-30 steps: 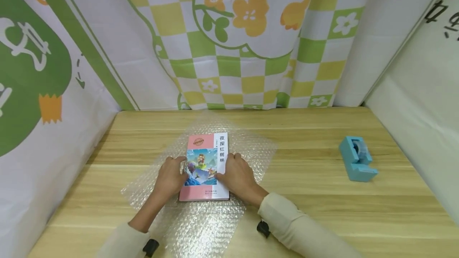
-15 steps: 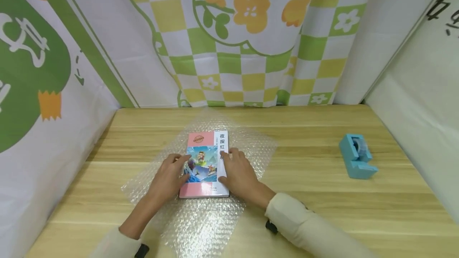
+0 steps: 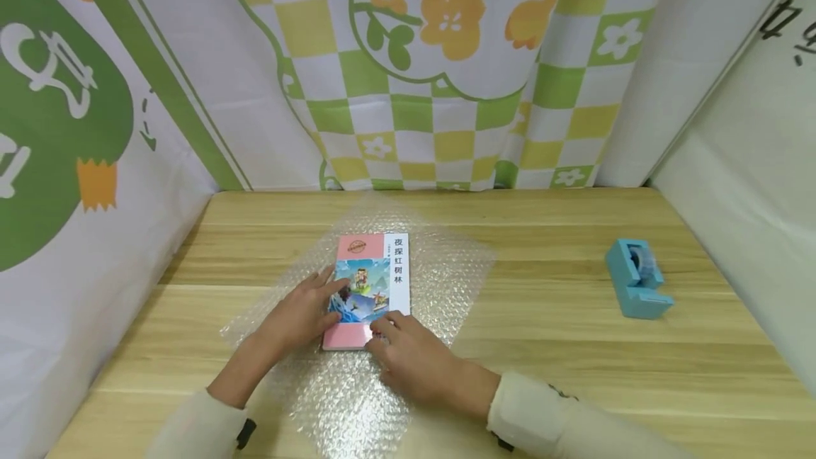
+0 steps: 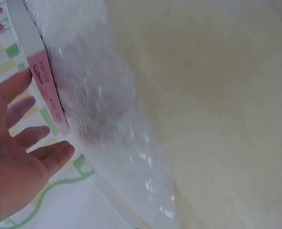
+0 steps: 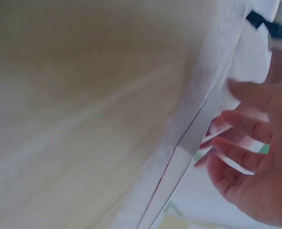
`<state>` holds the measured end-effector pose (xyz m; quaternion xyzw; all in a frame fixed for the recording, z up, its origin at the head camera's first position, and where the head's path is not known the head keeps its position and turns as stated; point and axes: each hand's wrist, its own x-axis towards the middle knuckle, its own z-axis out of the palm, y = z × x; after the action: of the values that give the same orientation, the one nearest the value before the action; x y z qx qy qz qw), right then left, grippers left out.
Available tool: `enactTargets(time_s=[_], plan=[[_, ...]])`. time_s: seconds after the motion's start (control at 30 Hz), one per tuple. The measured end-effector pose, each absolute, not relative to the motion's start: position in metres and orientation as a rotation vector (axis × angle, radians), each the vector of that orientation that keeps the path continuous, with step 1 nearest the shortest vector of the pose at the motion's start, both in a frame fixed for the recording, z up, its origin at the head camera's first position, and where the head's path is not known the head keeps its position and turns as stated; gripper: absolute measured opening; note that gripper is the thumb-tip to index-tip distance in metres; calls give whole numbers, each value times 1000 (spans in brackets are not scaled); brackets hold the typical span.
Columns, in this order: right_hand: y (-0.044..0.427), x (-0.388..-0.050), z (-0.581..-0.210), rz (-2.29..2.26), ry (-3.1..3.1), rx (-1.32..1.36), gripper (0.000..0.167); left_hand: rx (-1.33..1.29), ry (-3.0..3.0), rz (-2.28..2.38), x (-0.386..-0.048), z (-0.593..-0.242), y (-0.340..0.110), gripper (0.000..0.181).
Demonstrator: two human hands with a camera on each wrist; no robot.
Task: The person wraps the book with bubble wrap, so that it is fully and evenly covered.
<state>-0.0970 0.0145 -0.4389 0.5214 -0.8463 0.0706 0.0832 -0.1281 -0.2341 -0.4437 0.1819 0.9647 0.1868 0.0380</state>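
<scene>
A book point(image 3: 366, 282) with a pink and white cover and a colourful picture lies flat on a sheet of bubble wrap point(image 3: 446, 275). My left hand point(image 3: 299, 314) rests at the book's left edge, fingertips over the cover. In the left wrist view its fingers point(image 4: 18, 83) spread loosely beside the book's spine point(image 4: 46, 83). At the lower right corner of the book is my right hand point(image 3: 414, 360), its fingers bent over the cover. The right wrist view shows those fingers point(image 5: 236, 152) loosely bent near the book's edge, with nothing gripped between them.
A blue tape dispenser point(image 3: 637, 278) with a clear roll stands at the right of the wooden table point(image 3: 542, 346). Printed cloth point(image 3: 408, 119) hangs behind the table's far edge, and white sheets close off both sides.
My right hand has left the book's right edge and moved down toward its lower right corner. The left hand stays at the left edge, its fingers lying slightly further over the cover.
</scene>
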Motion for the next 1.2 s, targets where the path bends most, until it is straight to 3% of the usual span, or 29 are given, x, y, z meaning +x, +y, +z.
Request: enactTargets(time_s=[0.23, 0.33, 0.67, 1.2], plan=[[11, -68, -440, 7, -2356, 1820, 75, 631, 2895, 460, -133, -447, -246, 58], [10, -60, -440, -34, -2344, 1872, 80, 647, 2903, 423, -134, -450, -252, 58], [14, -54, -440, -163, -2157, 2029, 51, 698, 2923, 433, -135, -455, -257, 58], [14, -61, -420, -121, -1988, 1709, 25, 681, 2929, 421, -133, -455, -256, 57]])
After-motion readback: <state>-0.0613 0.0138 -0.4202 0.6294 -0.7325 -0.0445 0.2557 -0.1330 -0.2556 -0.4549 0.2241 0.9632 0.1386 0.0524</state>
